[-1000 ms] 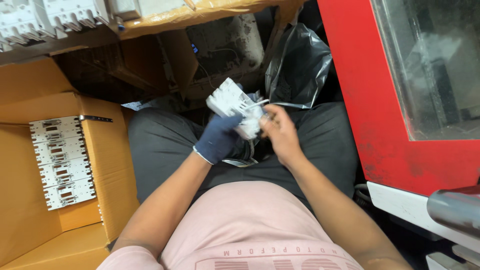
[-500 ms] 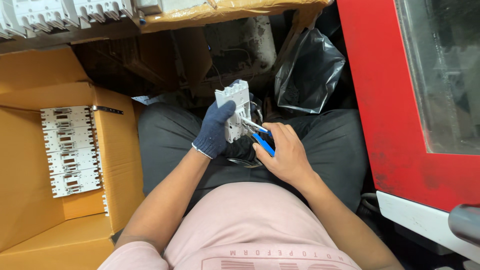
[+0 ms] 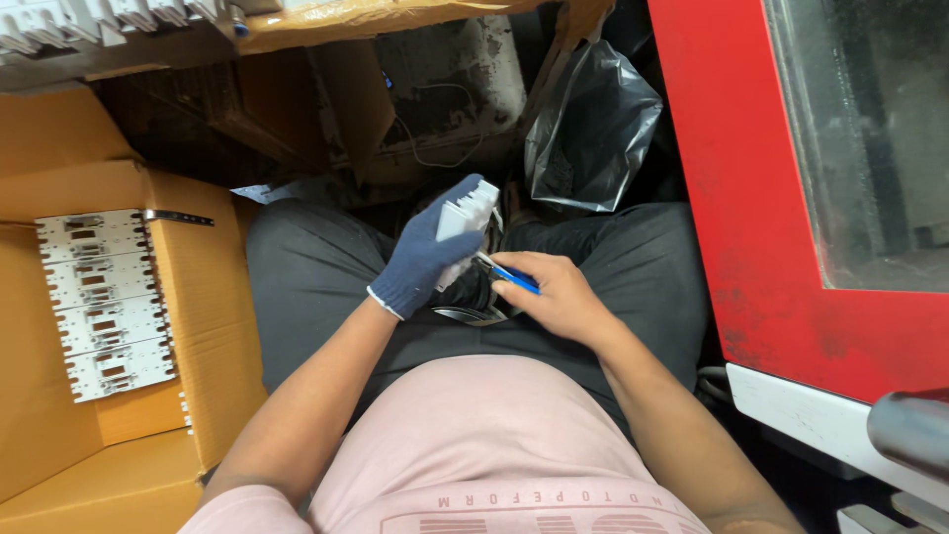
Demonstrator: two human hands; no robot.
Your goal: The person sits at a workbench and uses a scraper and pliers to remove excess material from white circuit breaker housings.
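Observation:
My left hand (image 3: 425, 252), in a blue knit glove, grips a white plastic part (image 3: 467, 220) upright above my lap. Bare, my right hand (image 3: 556, 294) holds a small tool with a blue handle (image 3: 516, 278), its tip against the lower edge of the white part. Both hands are over my grey trousers (image 3: 306, 287). A loop of dark strap or ring (image 3: 470, 314) lies on my lap just under the hands.
An open cardboard box (image 3: 203, 326) at my left holds a stack of white parts (image 3: 99, 302). A black plastic bag (image 3: 593, 129) sits ahead on the right. A red machine with a window (image 3: 771, 198) stands close at my right. More white parts (image 3: 89, 22) line the top left.
My left hand has turned the white part so its edge faces me and lifted it a little. The right hand has come in from the side with the blue-handled tool against the part.

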